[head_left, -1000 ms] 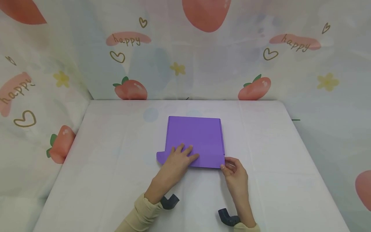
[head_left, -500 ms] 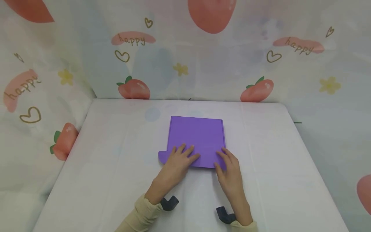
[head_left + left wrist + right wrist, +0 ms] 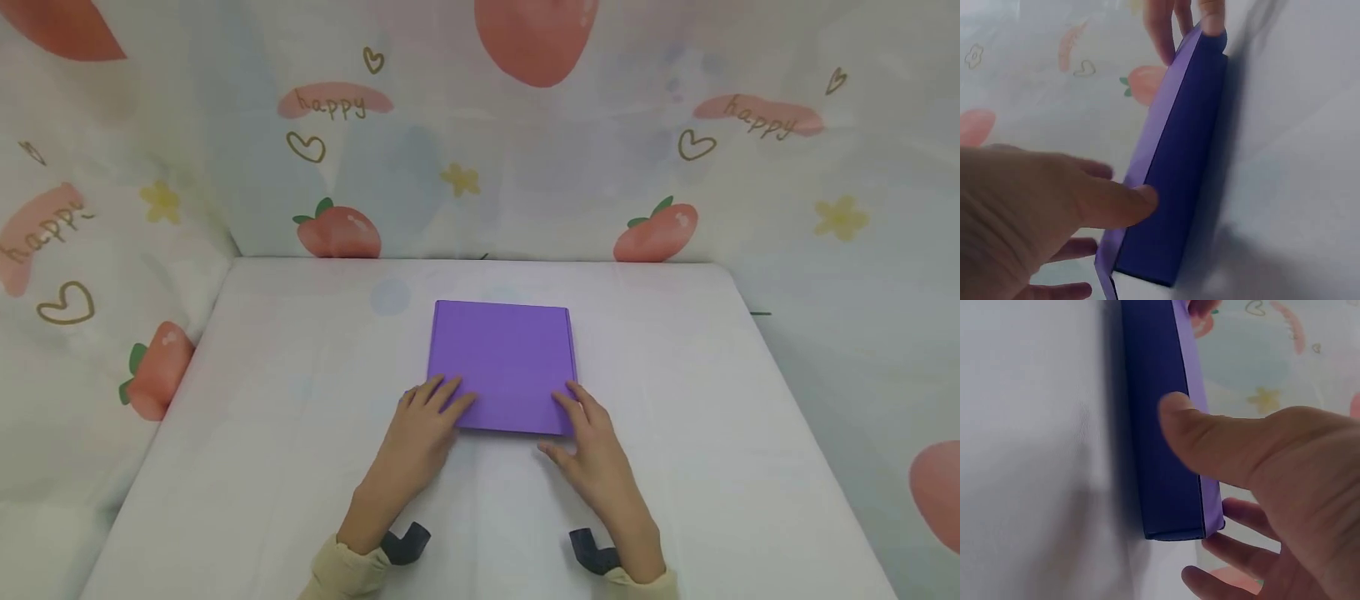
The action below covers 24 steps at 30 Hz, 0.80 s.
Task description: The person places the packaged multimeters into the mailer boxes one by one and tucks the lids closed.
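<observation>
A flat purple box lies closed near the middle of the white table, its near edge toward the person. The left hand rests on the box's near left corner with fingers spread over the lid and the thumb against the near side wall. The right hand sits likewise at the near right corner, fingers straight on the lid, thumb extended against the near side wall, neither hand pinching anything.
</observation>
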Tool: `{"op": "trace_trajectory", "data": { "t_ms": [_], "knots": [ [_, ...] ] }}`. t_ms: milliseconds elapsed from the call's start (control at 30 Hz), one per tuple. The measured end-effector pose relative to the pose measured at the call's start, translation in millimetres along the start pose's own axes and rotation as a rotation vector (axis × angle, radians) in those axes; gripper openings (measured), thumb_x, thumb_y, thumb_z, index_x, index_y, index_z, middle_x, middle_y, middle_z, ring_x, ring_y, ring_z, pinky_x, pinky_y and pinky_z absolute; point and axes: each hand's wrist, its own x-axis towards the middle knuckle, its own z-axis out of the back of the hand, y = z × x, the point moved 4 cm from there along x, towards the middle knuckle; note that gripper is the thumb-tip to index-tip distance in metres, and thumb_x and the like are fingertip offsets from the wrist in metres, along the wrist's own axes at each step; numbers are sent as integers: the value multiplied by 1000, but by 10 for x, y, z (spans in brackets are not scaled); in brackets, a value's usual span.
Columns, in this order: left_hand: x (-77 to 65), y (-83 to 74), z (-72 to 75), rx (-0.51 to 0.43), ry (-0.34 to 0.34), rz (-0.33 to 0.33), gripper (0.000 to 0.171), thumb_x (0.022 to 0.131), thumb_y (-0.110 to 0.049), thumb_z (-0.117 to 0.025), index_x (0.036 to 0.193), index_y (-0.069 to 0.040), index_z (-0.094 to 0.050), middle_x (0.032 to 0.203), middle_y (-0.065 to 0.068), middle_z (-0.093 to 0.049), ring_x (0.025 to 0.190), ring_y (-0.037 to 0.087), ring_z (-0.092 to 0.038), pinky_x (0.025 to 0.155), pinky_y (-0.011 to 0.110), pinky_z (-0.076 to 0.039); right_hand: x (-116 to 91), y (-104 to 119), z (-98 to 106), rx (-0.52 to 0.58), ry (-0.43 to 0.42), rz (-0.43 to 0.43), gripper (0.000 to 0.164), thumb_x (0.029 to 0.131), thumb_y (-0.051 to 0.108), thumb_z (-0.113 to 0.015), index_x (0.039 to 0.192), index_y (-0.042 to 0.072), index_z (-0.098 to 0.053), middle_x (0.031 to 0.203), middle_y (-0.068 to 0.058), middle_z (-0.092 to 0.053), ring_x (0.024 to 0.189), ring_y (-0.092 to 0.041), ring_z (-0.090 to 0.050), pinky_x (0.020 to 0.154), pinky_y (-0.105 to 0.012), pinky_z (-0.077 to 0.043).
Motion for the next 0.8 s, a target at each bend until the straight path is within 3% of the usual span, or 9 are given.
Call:
{"op": "trace_trajectory", "data": {
  "t_ms": [100, 200, 367, 433, 633, 800],
  "knots": [
    [-106, 93, 25, -52, -47, 110, 56, 83, -8, -86, 136, -14, -67, 143, 14, -65, 134, 39, -59, 100, 56, -55, 3, 24, 11, -76, -4, 44, 80, 75, 5, -92, 144, -1, -54, 158, -24, -46, 144, -48, -46, 115, -59, -44],
    [-205, 178, 16, -178, -78, 234, 58, 85, -8, -85, 139, -6, -65, 146, 17, -62, 135, 39, -58, 102, 55, -55, 14, 29, 22, -138, -45, 80, 72, 74, -3, -90, 140, -2, -59, 153, -24, -52, 142, -45, -49, 114, -57, -45],
    [-358, 303, -45, -393, -53, 468, 59, 93, -16, -79, 146, -2, -57, 152, 16, -57, 142, 35, -54, 116, 50, -46, 30, 17, 40, -168, -78, 104, 62, 74, -6, -88, 132, -2, -65, 147, -23, -58, 139, -44, -53, 113, -56, -47],
    [-399, 341, -69, -446, -37, 529, 59, 96, -20, -76, 148, -2, -55, 153, 15, -56, 144, 34, -53, 119, 50, -44, 37, 13, 48, -167, -75, 103, 62, 74, -5, -89, 132, -1, -66, 147, -23, -58, 139, -44, -54, 112, -56, -48],
    [-422, 391, -129, -554, 14, 590, 54, 101, -28, -70, 148, -6, -56, 150, 13, -60, 144, 33, -54, 119, 51, -44, 50, 1, 57, -152, -62, 80, 62, 74, -5, -89, 131, 1, -68, 147, -21, -59, 139, -43, -54, 112, -55, -48],
    [-416, 389, -184, -615, 3, 602, 51, 103, -30, -66, 148, -10, -55, 147, 9, -62, 138, 31, -58, 116, 52, -46, 54, 6, 59, -157, -57, 77, 62, 74, -4, -89, 132, 2, -68, 147, -21, -59, 138, -43, -55, 111, -55, -49]
  ]
}}
